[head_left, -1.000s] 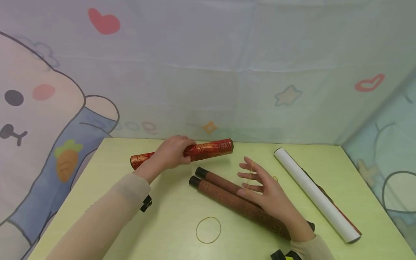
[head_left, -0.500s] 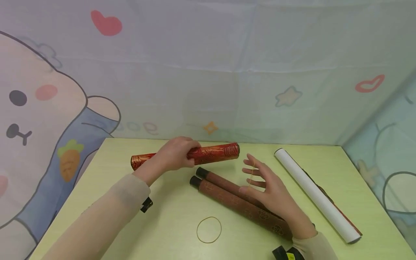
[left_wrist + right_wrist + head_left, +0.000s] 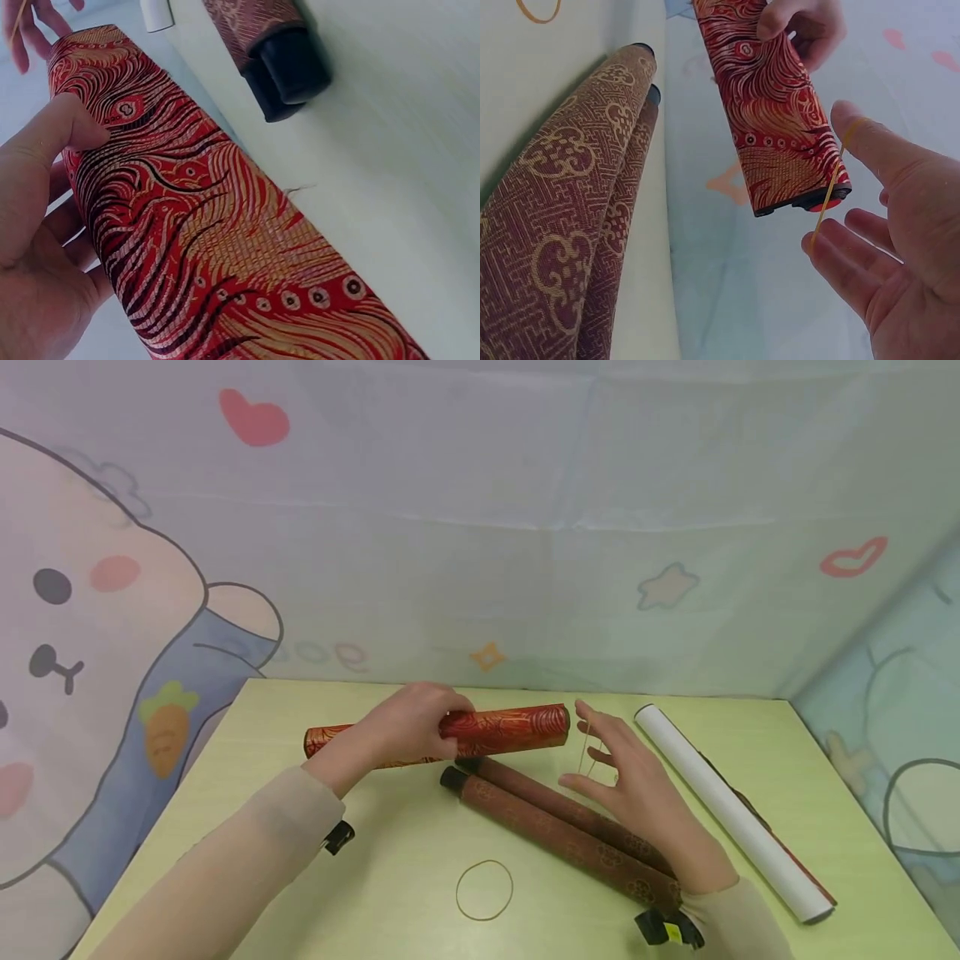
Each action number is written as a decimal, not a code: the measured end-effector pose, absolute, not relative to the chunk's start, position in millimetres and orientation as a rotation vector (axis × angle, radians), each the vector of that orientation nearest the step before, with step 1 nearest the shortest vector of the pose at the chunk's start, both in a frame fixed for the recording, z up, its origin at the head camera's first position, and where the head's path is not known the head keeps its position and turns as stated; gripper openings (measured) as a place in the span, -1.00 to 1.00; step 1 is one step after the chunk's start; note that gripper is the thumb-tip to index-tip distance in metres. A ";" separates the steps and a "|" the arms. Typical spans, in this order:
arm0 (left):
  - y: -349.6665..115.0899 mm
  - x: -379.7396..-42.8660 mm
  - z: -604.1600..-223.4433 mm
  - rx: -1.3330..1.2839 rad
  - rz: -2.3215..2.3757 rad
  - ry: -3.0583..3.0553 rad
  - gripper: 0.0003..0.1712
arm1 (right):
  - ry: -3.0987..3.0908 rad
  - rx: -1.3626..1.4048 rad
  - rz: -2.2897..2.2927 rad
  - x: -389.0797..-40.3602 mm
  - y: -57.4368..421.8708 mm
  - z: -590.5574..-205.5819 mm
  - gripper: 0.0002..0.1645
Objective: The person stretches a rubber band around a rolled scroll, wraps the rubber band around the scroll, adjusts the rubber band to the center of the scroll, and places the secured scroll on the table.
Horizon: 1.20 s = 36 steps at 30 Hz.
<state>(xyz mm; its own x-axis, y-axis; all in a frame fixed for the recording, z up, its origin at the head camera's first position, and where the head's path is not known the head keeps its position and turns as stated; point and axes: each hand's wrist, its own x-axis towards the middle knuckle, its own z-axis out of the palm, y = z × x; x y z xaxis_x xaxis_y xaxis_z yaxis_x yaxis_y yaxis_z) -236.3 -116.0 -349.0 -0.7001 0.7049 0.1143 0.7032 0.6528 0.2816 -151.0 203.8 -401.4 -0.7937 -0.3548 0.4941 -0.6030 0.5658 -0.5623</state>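
Note:
My left hand [image 3: 416, 722] grips a red and gold brocade scroll [image 3: 517, 731] round its middle, thumb on the near side. The scroll is rolled up and held over the far part of the table, one end toward my right hand [image 3: 637, 793]. That hand has its thumb and fingers spread, with a thin yellow rubber band [image 3: 827, 196] stretched between them. In the right wrist view the band crosses in front of the scroll's end. Below lie two brown patterned scrolls [image 3: 555, 837] with black end knobs, side by side.
Another rubber band [image 3: 457, 891] lies on the pale yellow table [image 3: 390, 877] near the front. A rolled scroll with a white outer side [image 3: 735, 814] lies slantwise at the right. Behind the table hangs a printed cloth [image 3: 480, 527].
My left hand has brought the red scroll right and nearer, so it overlaps a brown scroll's knob. The scroll's end now sits close to my right hand's fingertips, which have shifted slightly right.

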 end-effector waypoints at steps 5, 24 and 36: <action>-111.8 -232.5 -343.3 1.206 0.489 2.778 -0.66 | -2.494 0.781 1.019 -154.4 204.9 -401.6 0.20; -103.4 -221.1 -334.1 1.243 0.499 2.686 -0.67 | -2.470 0.779 0.863 -163.2 205.9 -398.3 0.09; -100.2 -218.3 -332.7 1.275 0.524 2.685 -0.67 | -2.529 0.726 0.720 -161.5 206.9 -396.6 0.05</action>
<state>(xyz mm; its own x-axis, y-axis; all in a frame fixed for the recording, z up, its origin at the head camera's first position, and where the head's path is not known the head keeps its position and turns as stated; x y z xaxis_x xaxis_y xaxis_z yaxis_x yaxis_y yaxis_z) -218.3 -100.2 -332.7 -0.6369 0.7701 0.0365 0.7272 0.5845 0.3599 -161.5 206.9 -396.6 -0.7800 -0.3669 0.5070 -0.5789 0.7307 -0.3618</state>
